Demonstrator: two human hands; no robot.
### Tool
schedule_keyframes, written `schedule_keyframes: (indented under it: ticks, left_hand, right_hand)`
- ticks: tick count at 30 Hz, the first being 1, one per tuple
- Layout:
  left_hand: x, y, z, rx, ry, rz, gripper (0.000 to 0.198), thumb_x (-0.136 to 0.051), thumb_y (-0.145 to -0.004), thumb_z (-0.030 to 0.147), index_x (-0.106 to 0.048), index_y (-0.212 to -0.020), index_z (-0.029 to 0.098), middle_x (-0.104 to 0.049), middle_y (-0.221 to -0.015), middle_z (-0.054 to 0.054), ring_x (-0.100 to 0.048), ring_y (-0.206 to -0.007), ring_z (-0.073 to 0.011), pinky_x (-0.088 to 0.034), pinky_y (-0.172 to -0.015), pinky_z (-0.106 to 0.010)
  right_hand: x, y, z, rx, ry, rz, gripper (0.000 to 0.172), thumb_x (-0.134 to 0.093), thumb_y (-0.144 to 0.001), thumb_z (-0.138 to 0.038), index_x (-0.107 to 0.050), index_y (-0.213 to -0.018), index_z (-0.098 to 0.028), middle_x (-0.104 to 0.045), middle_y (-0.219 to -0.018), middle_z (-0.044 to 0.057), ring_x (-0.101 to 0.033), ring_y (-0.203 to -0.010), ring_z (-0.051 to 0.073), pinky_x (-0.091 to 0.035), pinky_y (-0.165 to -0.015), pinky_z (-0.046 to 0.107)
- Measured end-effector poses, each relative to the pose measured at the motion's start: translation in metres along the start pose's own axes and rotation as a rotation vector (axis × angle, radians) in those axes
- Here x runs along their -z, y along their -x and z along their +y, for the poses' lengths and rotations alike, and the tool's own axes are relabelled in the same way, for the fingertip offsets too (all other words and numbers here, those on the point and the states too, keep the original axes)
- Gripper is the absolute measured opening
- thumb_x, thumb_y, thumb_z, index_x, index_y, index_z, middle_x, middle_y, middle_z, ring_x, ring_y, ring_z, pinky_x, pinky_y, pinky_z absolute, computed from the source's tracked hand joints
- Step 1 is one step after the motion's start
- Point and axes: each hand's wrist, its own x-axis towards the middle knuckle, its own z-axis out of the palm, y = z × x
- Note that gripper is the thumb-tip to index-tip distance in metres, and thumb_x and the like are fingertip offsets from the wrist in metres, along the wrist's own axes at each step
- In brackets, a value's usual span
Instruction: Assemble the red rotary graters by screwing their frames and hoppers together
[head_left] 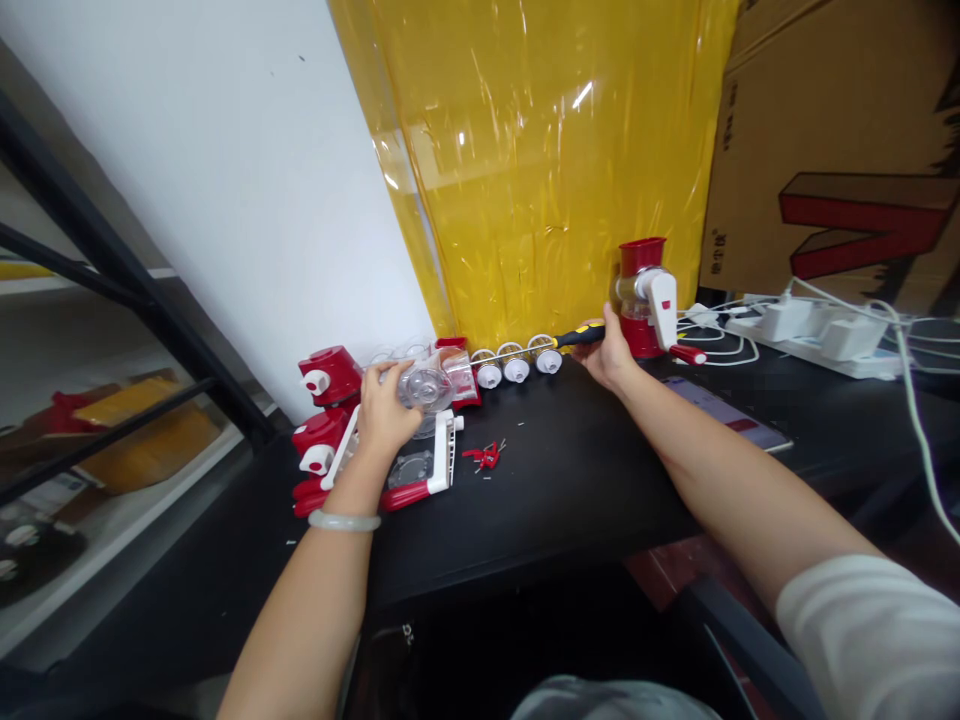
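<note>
Head view takes in a black tabletop (570,480), backed by a shiny yellow sheet (540,180) beside a white panel (247,150), with a cardboard box (817,130) at the right and a shelf (112,540) off to the left. A power strip (821,345) and its white cables crowd the right end, and a phone (727,415) lies partly behind the right forearm. A red-and-white grinder (643,300) stands upright just beyond the right hand (607,352), which is closed around the handle of a screwdriver (581,335). Its shaft points left, passing three white-hubbed drums (516,370), towards a clear plastic housing (431,385) on the table's left half. The left hand (386,410), fingers half curled, grips that housing; whether the tip touches it I can't quite tell. Red units (330,375) sit left of it, and small red pieces (487,456) lie loose in front.
</note>
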Motion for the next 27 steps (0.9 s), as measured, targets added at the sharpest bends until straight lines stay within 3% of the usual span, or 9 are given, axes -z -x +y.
schedule_keyframes:
  ticks: [2,4,10,13,16,21,24,27]
  left_hand:
    - [0.001,0.000,0.001,0.002,-0.001,0.000,0.066,-0.072,-0.065,0.015,-0.065,-0.130,0.025,-0.052,-0.127,-0.010,-0.055,-0.125,-0.0347,-0.049,-0.109,-0.050]
    - [0.001,0.000,0.001,0.000,-0.003,0.003,0.066,-0.071,-0.065,0.014,-0.065,-0.130,0.025,-0.053,-0.127,-0.010,-0.055,-0.125,-0.0344,-0.049,-0.109,-0.049]
    - [0.002,0.000,0.000,-0.003,-0.016,-0.001,0.067,-0.071,-0.064,0.014,-0.065,-0.130,0.025,-0.053,-0.128,-0.010,-0.055,-0.126,-0.0351,-0.050,-0.108,-0.049]
    - [0.002,0.000,0.000,0.001,-0.027,-0.007,0.068,-0.071,-0.064,0.014,-0.065,-0.131,0.024,-0.053,-0.129,-0.011,-0.055,-0.126,-0.0351,-0.050,-0.108,-0.049]
    - [0.003,-0.001,0.000,0.015,-0.044,-0.009,0.069,-0.070,-0.064,0.014,-0.065,-0.132,0.024,-0.053,-0.129,-0.011,-0.055,-0.126,-0.0341,-0.049,-0.109,-0.047]
    - [0.004,-0.002,-0.001,0.023,-0.056,0.008,0.068,-0.071,-0.064,0.014,-0.065,-0.131,0.024,-0.054,-0.129,-0.011,-0.055,-0.125,-0.0337,-0.049,-0.109,-0.047]
    - [0.004,-0.002,-0.002,0.015,-0.067,0.007,0.068,-0.071,-0.065,0.015,-0.065,-0.132,0.024,-0.054,-0.129,-0.011,-0.055,-0.126,-0.0344,-0.050,-0.107,-0.047]
    - [0.004,-0.001,-0.001,0.007,-0.077,-0.003,0.068,-0.071,-0.066,0.015,-0.064,-0.133,0.024,-0.053,-0.131,-0.012,-0.055,-0.126,-0.0347,-0.052,-0.104,-0.046]
  right_hand:
    - [0.001,-0.003,0.004,0.033,0.068,0.026,0.044,-0.071,-0.078,-0.061,-0.047,-0.069,-0.025,-0.039,-0.046,-0.007,-0.036,-0.040,0.011,-0.036,-0.041,0.025]
    - [0.001,-0.006,0.007,0.034,0.083,0.012,0.040,-0.073,-0.079,-0.052,-0.047,-0.068,-0.025,-0.033,-0.044,-0.009,-0.031,-0.038,0.009,-0.035,-0.041,0.024]
    - [0.000,-0.002,0.002,-0.041,-0.107,0.006,0.021,-0.068,-0.071,-0.021,-0.047,-0.069,-0.022,-0.052,-0.063,-0.005,-0.051,-0.055,0.010,-0.045,-0.048,0.022]
    - [0.000,0.000,-0.001,-0.052,-0.132,-0.024,0.018,-0.067,-0.070,-0.022,-0.048,-0.069,-0.022,-0.055,-0.067,-0.004,-0.055,-0.059,0.011,-0.048,-0.051,0.023]
    - [0.002,-0.001,0.001,-0.056,-0.050,-0.033,0.023,-0.068,-0.076,-0.034,-0.049,-0.069,-0.022,-0.055,-0.062,-0.004,-0.054,-0.054,0.012,-0.047,-0.048,0.024]
    - [0.005,-0.006,0.010,0.024,0.186,-0.011,0.043,-0.070,-0.082,-0.058,-0.047,-0.069,-0.024,-0.040,-0.044,-0.007,-0.038,-0.037,0.010,-0.039,-0.040,0.024]
    - [0.006,-0.008,0.012,0.043,0.178,-0.054,0.041,-0.077,-0.080,-0.049,-0.046,-0.068,-0.025,-0.038,-0.043,-0.009,-0.035,-0.038,0.008,-0.041,-0.041,0.022]
    - [0.006,-0.008,0.010,0.025,0.079,-0.085,0.032,-0.077,-0.077,-0.034,-0.047,-0.071,-0.024,-0.047,-0.053,-0.008,-0.041,-0.044,0.008,-0.043,-0.045,0.021]
